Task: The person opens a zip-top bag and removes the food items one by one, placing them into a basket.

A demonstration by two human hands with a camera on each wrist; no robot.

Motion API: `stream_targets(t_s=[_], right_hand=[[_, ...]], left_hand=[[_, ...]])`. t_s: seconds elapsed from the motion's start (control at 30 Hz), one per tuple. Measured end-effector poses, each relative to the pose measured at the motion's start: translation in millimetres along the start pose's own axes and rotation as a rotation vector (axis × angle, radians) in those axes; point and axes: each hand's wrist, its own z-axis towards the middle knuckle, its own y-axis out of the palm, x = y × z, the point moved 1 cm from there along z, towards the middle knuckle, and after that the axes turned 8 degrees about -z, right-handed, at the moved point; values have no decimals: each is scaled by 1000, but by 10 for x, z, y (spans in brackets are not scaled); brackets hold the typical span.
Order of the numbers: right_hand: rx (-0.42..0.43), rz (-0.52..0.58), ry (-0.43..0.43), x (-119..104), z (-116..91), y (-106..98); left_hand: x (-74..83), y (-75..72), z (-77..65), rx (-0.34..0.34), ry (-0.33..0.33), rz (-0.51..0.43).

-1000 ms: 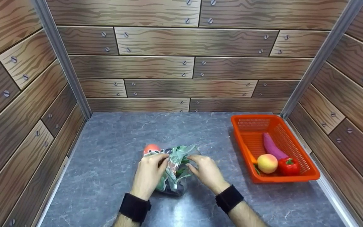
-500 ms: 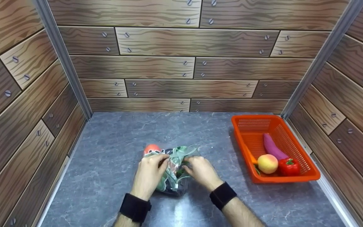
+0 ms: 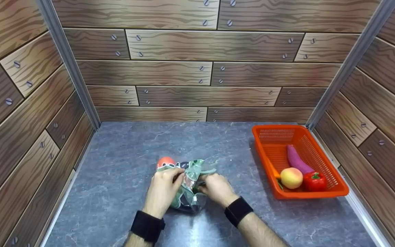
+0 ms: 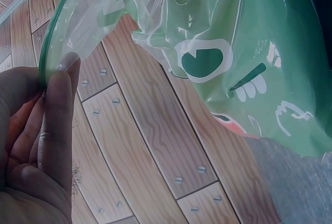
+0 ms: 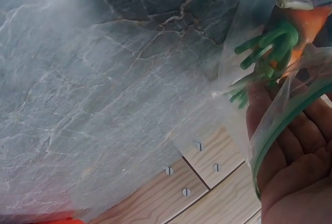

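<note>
A see-through zip bag (image 3: 194,168) with green print lies on the grey table. My left hand (image 3: 166,180) pinches its green zip edge between thumb and finger, which the left wrist view shows close up. At the bag's mouth is my right hand (image 3: 216,187), its fingers inside the clear plastic. In the right wrist view they meet the green top of a carrot (image 5: 306,24); I cannot tell whether they grip it. Dark shapes show through the bag's lower part, and a round red-orange item (image 3: 165,162) shows at its far left end.
To the right stands an orange plastic basket (image 3: 273,152). It holds a purple eggplant-shaped vegetable (image 3: 297,159), a peach (image 3: 291,178), a red bell pepper (image 3: 315,181) and a slim orange item (image 3: 272,169) at its left wall. Wood-patterned walls enclose the table at the back and sides.
My right hand has moved left and into the bag's mouth, and the bag's right flap now lies over its fingers. The left hand has stayed in place, pinching the edge.
</note>
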Motion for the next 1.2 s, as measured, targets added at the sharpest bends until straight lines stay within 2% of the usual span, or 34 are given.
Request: stream_targets(t_s=[0.3,0.67,0.93,1.2], right_hand=[[14,-100,-15,23,-65,118],[11,-91,-30,43,-75,157],[93,-89,-45,74,-80,87],[124,-77,-63,77,-92,-86]], left_hand=[[-2,27,-19,-29,-18,-9],[-13,39,-40,-47,-43,-17],[-19,37,-43,-45,-42,-26],[-32,40,-37,-21,-15,1]])
